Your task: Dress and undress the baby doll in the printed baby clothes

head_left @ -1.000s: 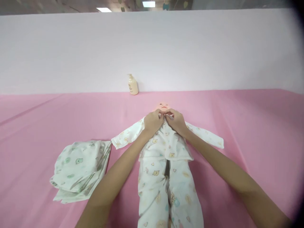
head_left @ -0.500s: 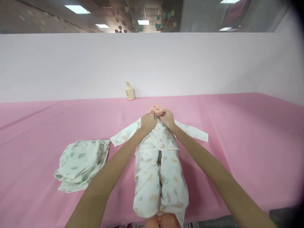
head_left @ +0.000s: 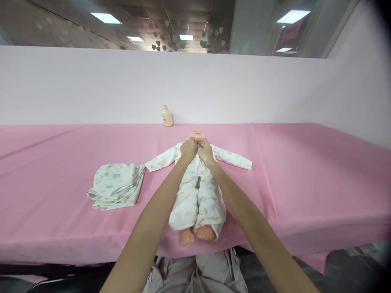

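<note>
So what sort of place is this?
Probably a baby-care practice room: a clothed doll lies on a pink-covered table, with folded patterned cloth beside the doll and a pump bottle farther back.

It looks like a training or commercial room — ceiling light panels [head_left: 105, 18], heart decorations [head_left: 203, 43] above a white partition [head_left: 91, 85] — with a doll [head_left: 210, 199] on pink cloth [head_left: 305, 175].

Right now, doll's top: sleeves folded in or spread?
Spread. One sleeve reaches out to the left, the other sleeve to the right, over the pink sheet.
</note>
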{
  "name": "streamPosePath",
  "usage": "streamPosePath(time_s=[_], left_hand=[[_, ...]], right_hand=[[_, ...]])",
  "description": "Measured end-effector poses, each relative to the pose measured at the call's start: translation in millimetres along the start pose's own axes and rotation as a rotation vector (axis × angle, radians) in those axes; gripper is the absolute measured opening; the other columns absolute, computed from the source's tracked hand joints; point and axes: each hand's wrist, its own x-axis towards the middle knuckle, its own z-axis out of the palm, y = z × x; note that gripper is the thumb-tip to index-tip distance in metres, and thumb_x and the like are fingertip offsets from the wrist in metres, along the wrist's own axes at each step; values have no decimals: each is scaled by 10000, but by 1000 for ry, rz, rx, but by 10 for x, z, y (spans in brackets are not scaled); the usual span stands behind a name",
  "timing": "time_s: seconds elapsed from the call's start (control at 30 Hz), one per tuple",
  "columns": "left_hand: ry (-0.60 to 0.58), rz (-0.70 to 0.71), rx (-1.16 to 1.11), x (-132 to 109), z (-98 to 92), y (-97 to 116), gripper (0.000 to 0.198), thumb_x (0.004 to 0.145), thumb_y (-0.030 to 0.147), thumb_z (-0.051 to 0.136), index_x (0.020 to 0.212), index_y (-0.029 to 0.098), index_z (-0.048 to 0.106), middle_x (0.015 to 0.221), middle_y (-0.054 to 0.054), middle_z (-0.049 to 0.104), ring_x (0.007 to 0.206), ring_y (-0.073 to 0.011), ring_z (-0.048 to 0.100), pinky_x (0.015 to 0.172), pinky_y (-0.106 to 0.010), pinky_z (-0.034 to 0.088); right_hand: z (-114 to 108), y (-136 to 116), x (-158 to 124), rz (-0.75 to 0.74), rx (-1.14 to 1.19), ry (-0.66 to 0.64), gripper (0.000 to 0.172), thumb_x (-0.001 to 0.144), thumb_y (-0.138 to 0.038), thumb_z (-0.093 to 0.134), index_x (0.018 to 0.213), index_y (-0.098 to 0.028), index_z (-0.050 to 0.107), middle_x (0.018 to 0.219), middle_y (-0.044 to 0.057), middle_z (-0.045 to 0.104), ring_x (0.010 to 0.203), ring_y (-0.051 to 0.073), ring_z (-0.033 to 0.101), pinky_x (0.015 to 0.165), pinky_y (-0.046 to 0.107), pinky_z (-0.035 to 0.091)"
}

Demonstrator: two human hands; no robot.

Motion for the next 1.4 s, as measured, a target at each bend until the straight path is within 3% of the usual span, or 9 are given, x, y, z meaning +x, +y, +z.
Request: streamPosePath(time_s=[0.2, 0.4, 0.7, 1.03, 1.4], left_hand=[[39, -26, -97, -284, -39, -18, 417, 965, 403, 311, 1274, 208, 512, 1054, -136, 705, 1010, -286, 653, 810, -361, 460], [73, 18, -166, -457, -46, -132, 349, 939, 367, 385, 1183, 276, 619, 1041, -56, 721, 1001, -246, 653, 827, -323, 453], [83, 64, -227, -442, 1, -172, 291, 921, 367, 437, 1099, 264, 644, 913, -17, 716, 894, -197, 652, 736, -269, 430], [107, 85, -293, -492, 12, -187, 271, 935, 348, 412, 1046, 233, 631, 829, -12, 699, 844, -193, 643, 716, -271, 402], [117, 106, -396, -487, 9, -219, 317, 887, 322, 443, 1081, 213, 668, 710, 4, 639, 697, -162, 587, 658, -250, 412]], right_hand=[[-102, -39, -331, -94, -66, 73, 285, 841, -123, 411, 1004, -157, 643, 1057, 107, 690, 1032, 231, 609, 951, 371, 423], [-108, -57, -405, -172, -131, 105, 243, 866, -174, 455, 958, -134, 677, 1033, 135, 691, 1025, 261, 583, 973, 393, 388], [-112, 22, -344, -132, -131, 148, 130, 815, -157, 507, 821, -172, 637, 941, 103, 672, 958, 245, 561, 934, 387, 401], [-106, -16, -382, -124, -157, 163, 139, 815, -122, 455, 778, -186, 573, 909, 109, 607, 955, 253, 512, 933, 404, 379], [-142, -26, -391, -131, -108, 155, 133, 773, -139, 518, 767, -181, 644, 902, 88, 672, 944, 245, 570, 941, 399, 407]])
